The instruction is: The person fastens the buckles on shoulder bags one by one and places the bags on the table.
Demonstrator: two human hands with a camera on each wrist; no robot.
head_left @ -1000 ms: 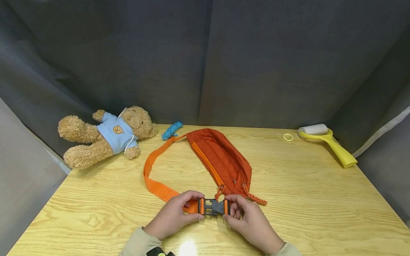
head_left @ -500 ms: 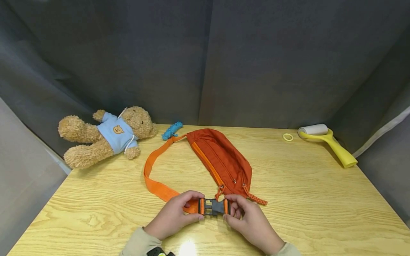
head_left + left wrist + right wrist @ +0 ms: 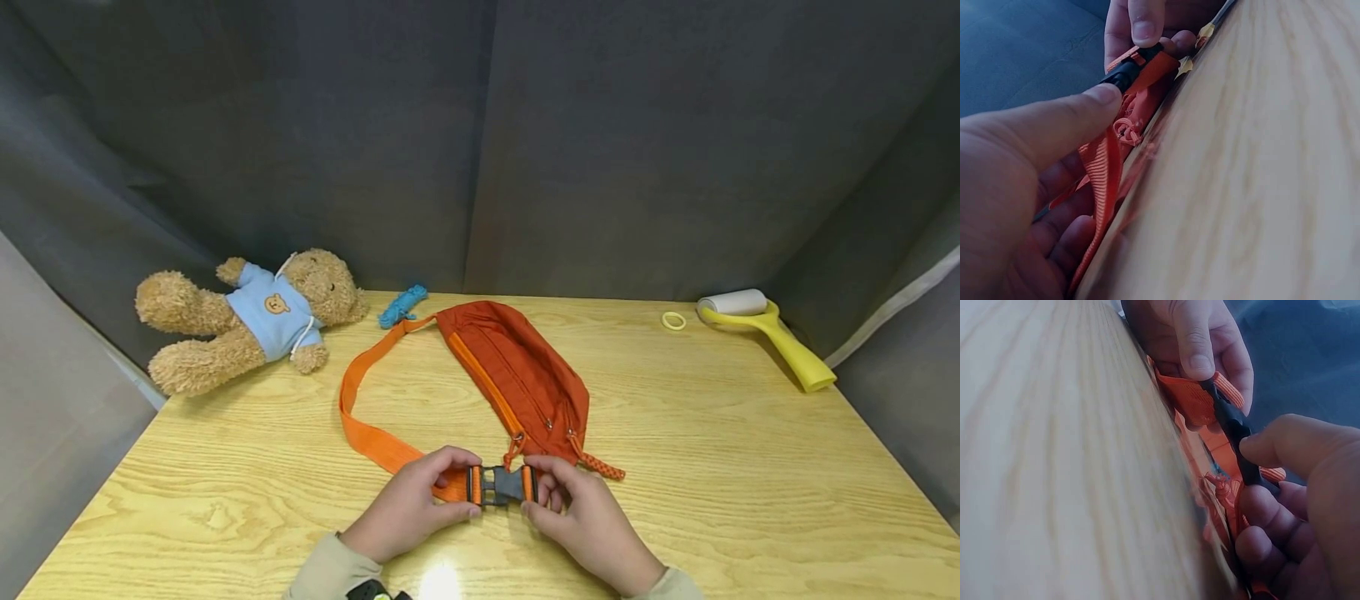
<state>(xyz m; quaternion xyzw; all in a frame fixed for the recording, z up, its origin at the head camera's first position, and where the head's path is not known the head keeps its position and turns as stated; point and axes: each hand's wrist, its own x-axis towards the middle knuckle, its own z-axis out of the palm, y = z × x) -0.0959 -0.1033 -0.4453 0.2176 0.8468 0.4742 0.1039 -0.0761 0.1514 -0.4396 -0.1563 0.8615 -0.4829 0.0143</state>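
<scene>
An orange-red waist bag (image 3: 517,371) lies on the table, its orange strap (image 3: 375,443) looping round to the left. In front of the bag, both hands hold the strap's black side-release buckle (image 3: 508,483). The left hand (image 3: 412,507) pinches the pronged half between thumb and fingers. Its partner half is pinched by the right hand (image 3: 585,517). The prongs reach into the socket, with gaps showing between the two halves. In the right wrist view the buckle (image 3: 1235,428) stands edge-on, a thumb on each half. Strap webbing (image 3: 1102,178) hangs by the left fingers in the left wrist view.
A teddy bear (image 3: 273,312) in a blue top lies at the back left, beside a blue bundle of cord (image 3: 402,306). Towards the back right are a yellow ring (image 3: 673,321) and a yellow-handled lint roller (image 3: 787,346). Dark curtains (image 3: 637,150) border the table.
The left hand has shifted very slightly right with the pronged half, narrowing the gap between the buckle halves a little. The right hand, bag and other objects look nearly the same.
</scene>
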